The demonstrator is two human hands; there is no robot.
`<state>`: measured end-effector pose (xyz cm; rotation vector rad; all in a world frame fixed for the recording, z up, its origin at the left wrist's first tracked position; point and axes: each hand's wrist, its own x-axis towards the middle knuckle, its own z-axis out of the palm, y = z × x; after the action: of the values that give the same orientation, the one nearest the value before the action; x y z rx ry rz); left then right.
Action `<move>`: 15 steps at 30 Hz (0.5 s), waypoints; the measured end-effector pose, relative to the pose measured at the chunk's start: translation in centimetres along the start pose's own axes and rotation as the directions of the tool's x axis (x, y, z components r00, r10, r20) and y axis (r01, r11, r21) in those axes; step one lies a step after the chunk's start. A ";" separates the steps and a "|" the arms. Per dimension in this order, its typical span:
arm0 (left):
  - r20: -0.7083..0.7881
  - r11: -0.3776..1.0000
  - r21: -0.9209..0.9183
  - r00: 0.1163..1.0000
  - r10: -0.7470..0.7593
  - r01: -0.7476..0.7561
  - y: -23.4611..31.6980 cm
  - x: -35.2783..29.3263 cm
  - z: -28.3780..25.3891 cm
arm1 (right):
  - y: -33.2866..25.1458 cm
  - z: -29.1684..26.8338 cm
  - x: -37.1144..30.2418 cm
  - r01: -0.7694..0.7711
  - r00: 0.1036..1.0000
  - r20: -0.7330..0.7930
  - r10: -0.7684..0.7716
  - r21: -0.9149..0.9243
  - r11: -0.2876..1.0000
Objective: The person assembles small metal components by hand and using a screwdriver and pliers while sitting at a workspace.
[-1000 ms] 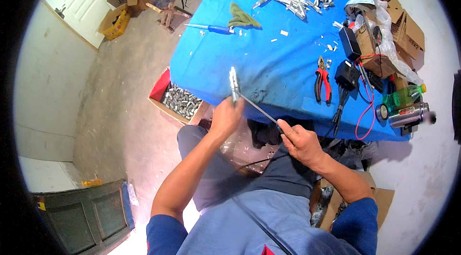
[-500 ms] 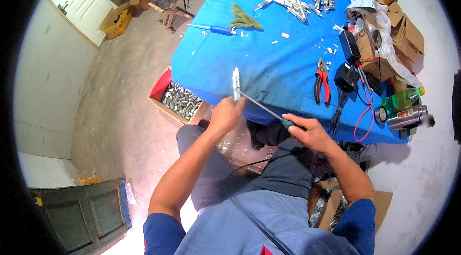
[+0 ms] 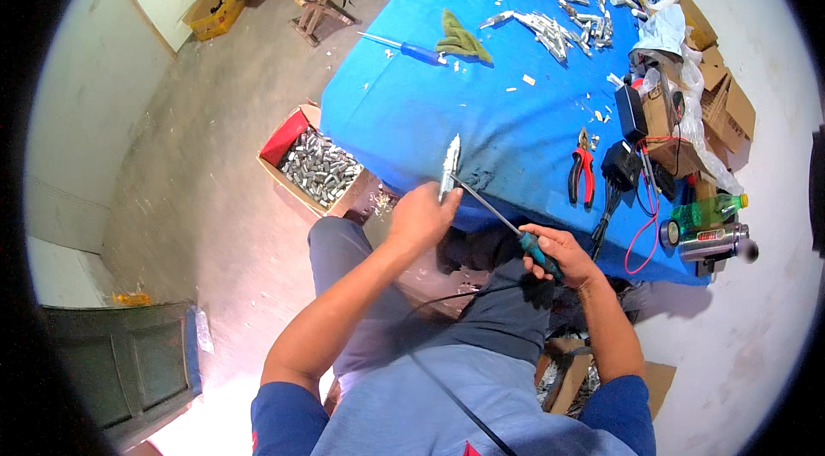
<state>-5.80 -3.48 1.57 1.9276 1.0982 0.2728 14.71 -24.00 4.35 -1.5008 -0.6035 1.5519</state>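
My left hand (image 3: 421,217) is closed on the lower end of a slim silver-white piece (image 3: 451,159), which points up over the near edge of the blue-covered table. A screwdriver (image 3: 540,255) with a teal and black handle sits in my right hand (image 3: 563,258), the fingers wrapped round the handle. Its long shaft slants up to the left, and the tip meets the side of the slim piece just above my left fingers. Whether the tip is inside the piece is too small to tell. Similar slim pieces (image 3: 550,35) lie heaped at the table's far side.
Pliers with red handles (image 3: 582,177) and a blue-handled screwdriver (image 3: 421,53) lie on the blue cloth (image 3: 387,112), near green rags (image 3: 464,39). Black adapters, cables, a green bottle (image 3: 709,211) and a steel flask (image 3: 713,243) crowd the right. A box of small metal parts (image 3: 318,168) stands left.
The whole view has shifted slightly. My right hand has turned round the screwdriver, so more of its handle shows. The tip stays against the slim piece, still in my left hand.
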 end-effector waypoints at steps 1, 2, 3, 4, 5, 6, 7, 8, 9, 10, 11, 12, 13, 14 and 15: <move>-0.002 1.000 -0.013 1.000 0.010 -0.010 0.4 -0.1 0.0 | 1.1 -0.2 0.0 0.023 1.000 -0.008 -0.023 0.067 0.998; -0.009 1.000 -0.024 1.000 0.010 -0.011 0.3 -0.4 0.1 | 1.8 -0.3 0.2 0.008 1.000 0.022 -0.011 0.135 0.991; -0.025 0.999 -0.037 0.999 0.034 -0.035 0.0 -0.5 0.3 | 2.5 -0.1 0.2 0.005 1.000 0.027 -0.010 0.180 0.984; -0.032 0.998 -0.058 0.999 0.034 -0.036 -0.1 -0.6 0.4 | 3.2 0.1 0.4 0.003 0.999 0.032 -0.011 0.225 0.974; -0.039 0.996 -0.079 0.999 0.033 -0.036 -0.1 -0.8 0.5 | 3.9 0.2 0.5 0.004 0.999 0.035 -0.014 0.268 0.963; -0.046 0.994 -0.099 0.998 0.033 -0.037 -0.1 -0.9 0.5 | 4.3 0.4 0.5 0.003 0.999 0.047 -0.019 0.322 0.947; -0.046 0.993 -0.116 0.999 0.027 -0.032 0.2 -1.0 0.4 | 4.4 0.8 0.4 -0.015 0.999 0.032 0.003 0.358 0.934; -0.045 0.991 -0.132 0.999 0.021 -0.027 0.5 -1.2 0.3 | 4.4 1.1 0.3 -0.031 0.999 0.019 0.026 0.393 0.919; -0.044 0.989 -0.148 0.999 0.015 -0.021 0.6 -1.2 0.3 | 4.8 1.0 0.2 -0.040 0.999 0.026 0.032 0.420 0.907; -0.097 0.980 -0.178 0.992 0.075 -0.091 -0.3 -1.1 1.3 | 5.2 0.8 0.3 -0.044 0.999 0.034 0.032 0.442 0.896; -0.153 0.966 -0.202 0.979 0.132 -0.162 -1.4 -0.9 2.6 | 5.6 0.6 0.5 -0.048 0.999 0.044 0.031 0.463 0.885; -0.191 0.957 -0.209 0.968 0.163 -0.202 -2.3 -0.6 3.9 | 6.1 0.3 0.6 -0.047 0.998 0.054 0.024 0.484 0.874; -0.225 0.947 -0.211 0.955 0.193 -0.242 -2.5 -0.6 4.2 | 6.8 0.0 0.8 -0.047 0.998 0.062 0.018 0.508 0.860; -0.239 0.947 -0.201 0.950 0.199 -0.249 -2.6 -0.5 4.5 | 7.3 -0.3 0.9 -0.048 0.997 0.070 0.012 0.531 0.846; -0.249 0.947 -0.195 0.947 0.203 -0.255 -2.7 -0.5 4.9 | 7.6 -0.6 0.9 -0.063 0.997 0.063 0.034 0.542 0.838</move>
<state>-4.96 -6.09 -3.29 1.8500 0.9371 0.7329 13.50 -27.21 -2.51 -1.0460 -0.1212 1.6287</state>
